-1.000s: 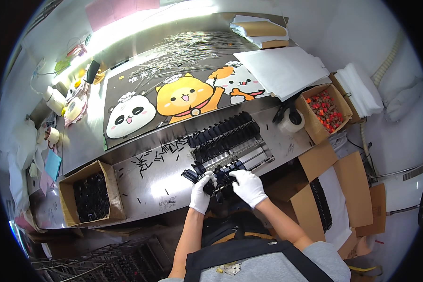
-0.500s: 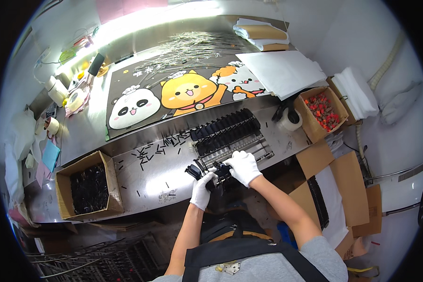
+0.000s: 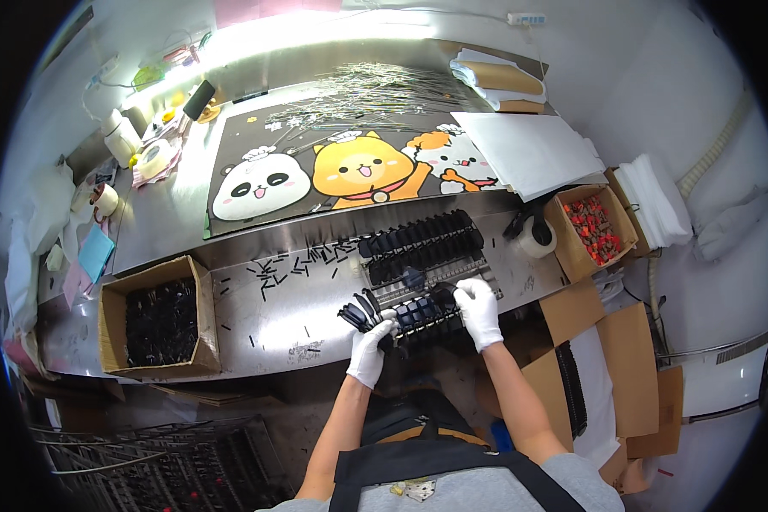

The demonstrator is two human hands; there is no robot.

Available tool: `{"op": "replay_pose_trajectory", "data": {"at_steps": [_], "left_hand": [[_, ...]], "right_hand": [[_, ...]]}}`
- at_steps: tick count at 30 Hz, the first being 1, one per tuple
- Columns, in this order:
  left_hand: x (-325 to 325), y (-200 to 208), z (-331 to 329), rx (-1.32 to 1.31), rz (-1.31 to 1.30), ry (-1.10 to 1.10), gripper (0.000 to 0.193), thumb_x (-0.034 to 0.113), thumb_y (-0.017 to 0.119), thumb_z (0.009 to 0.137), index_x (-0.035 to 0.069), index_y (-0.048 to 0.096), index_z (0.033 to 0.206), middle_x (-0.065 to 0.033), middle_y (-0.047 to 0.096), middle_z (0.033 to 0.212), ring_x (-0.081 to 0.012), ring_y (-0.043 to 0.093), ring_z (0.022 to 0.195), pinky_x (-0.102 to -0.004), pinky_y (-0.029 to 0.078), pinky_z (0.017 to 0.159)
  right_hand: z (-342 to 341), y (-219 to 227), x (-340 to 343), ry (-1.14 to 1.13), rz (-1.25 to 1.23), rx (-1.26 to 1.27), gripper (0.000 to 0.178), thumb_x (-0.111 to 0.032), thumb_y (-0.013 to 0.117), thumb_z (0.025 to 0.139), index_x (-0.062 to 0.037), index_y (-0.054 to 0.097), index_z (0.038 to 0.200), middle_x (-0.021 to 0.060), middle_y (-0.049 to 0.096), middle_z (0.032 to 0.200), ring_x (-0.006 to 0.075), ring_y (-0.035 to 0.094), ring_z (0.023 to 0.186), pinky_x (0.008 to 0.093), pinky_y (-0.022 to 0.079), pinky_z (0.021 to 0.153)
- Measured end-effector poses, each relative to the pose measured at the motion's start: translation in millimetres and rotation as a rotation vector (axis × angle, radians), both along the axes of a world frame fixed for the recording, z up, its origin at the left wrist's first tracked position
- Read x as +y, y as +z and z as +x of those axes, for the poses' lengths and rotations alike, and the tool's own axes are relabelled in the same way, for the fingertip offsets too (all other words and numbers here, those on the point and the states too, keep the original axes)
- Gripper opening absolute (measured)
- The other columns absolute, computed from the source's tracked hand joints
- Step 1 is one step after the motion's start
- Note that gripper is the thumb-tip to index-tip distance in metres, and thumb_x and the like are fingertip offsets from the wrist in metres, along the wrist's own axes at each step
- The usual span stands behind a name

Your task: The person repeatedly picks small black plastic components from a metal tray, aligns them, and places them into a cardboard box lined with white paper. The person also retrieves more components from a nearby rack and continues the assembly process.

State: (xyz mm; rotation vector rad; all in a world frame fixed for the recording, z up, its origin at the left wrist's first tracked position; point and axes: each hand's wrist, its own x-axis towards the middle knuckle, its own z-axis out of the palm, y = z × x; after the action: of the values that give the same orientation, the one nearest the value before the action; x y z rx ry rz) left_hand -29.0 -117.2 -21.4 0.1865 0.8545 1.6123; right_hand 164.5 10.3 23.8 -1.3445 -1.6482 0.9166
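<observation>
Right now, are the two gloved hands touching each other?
Apart: in the head view, a row of dark parts separates the left hand from the right hand.

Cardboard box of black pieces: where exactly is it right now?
In the head view, the cardboard box stands at the left on the metal bench, left of the scattered black strips and the gloved left hand.

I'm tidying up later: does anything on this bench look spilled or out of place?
Yes: small black pieces lie strewn at mixed angles on the steel bench, left of the rows of black parts and outside the leftmost cardboard box. They look unsorted, perhaps spilled.
</observation>
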Motion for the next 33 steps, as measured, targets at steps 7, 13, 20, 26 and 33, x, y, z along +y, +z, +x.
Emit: {"op": "replay_pose_trajectory", "data": {"at_steps": [7,13,20,26,33], "left_hand": [[13.7,10.7,31.1,-0.016,0.184,-0.159,0.050,0.011,0.076,0.083,0.004,0.060,0.130,-0.0062,0.067,0.115,-0.0194,0.062,0.109,-0.0359,0.047,0.103],[19.5,15.6,21.8,-0.006,0.037,-0.193,0.019,0.013,0.063,0.090,0.000,0.067,0.103,-0.0095,0.068,0.110,-0.0204,0.063,0.104,-0.0341,0.048,0.097],[38.4,5.0,39.4,0.235,-0.148,-0.219,0.014,0.012,0.064,0.092,0.004,0.071,0.101,-0.0036,0.070,0.096,-0.0117,0.065,0.089,-0.0264,0.051,0.081],[46.0,-8.2,44.2,0.400,-0.215,-0.246,0.010,0.013,0.069,0.087,0.006,0.073,0.092,0.0007,0.068,0.080,-0.0075,0.058,0.069,-0.0237,0.045,0.062],[50.3,-6.3,42.6,0.432,-0.108,-0.276,0.011,0.014,0.070,0.086,0.005,0.073,0.093,0.0004,0.068,0.081,-0.0084,0.059,0.069,-0.0250,0.047,0.063]], "right_hand": [[-9.5,-27.8,-57.5,0.070,-1.128,0.747,0.014,-0.020,0.065,0.093,-0.0110,0.071,0.102,-0.0028,0.065,0.089,0.0060,0.056,0.076,0.0216,0.043,0.062],[38.3,-8.4,-48.2,0.372,-0.718,0.358,0.020,-0.020,0.067,0.092,-0.0064,0.072,0.105,0.0018,0.069,0.094,0.0076,0.062,0.079,0.0223,0.049,0.067],[39.3,-46.4,6.4,0.486,-1.116,0.125,0.014,-0.015,0.061,0.089,-0.0048,0.069,0.096,0.0050,0.068,0.097,0.0160,0.065,0.087,0.0347,0.057,0.079],[6.3,-47.9,-9.6,0.250,-0.447,-0.793,0.033,-0.023,0.050,0.086,-0.0017,0.074,0.079,0.0210,0.074,0.081,0.0335,0.074,0.073,0.0439,0.058,0.068],[23.7,-31.5,-7.5,0.214,-1.116,0.205,0.018,-0.019,0.055,0.089,-0.0061,0.063,0.080,0.0113,0.064,0.070,0.0215,0.063,0.056,0.0318,0.051,0.054]]}}
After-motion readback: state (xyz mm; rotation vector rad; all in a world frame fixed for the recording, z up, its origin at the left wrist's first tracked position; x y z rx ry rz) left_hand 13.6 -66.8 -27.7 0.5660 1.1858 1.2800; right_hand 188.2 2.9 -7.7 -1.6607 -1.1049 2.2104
